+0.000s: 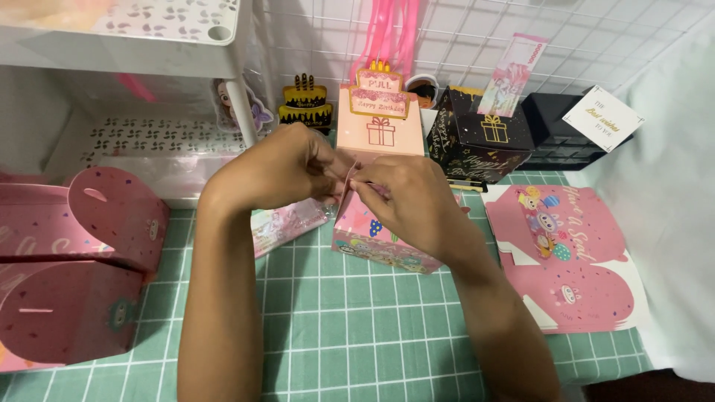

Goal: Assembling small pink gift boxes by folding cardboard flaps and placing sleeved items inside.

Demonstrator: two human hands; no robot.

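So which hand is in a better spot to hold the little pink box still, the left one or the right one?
Probably the right hand. It lies over the top of the pink box, with its wrist along the box's side, so it could press down. The left hand only pinches the flap at the top from the side.

My tabletop wears a green grid mat. On it stand a small pink cartoon box, a pink gift-print box and a black gold-printed box — flat pink box blanks lie right, folded pink ones left, a white rack behind.
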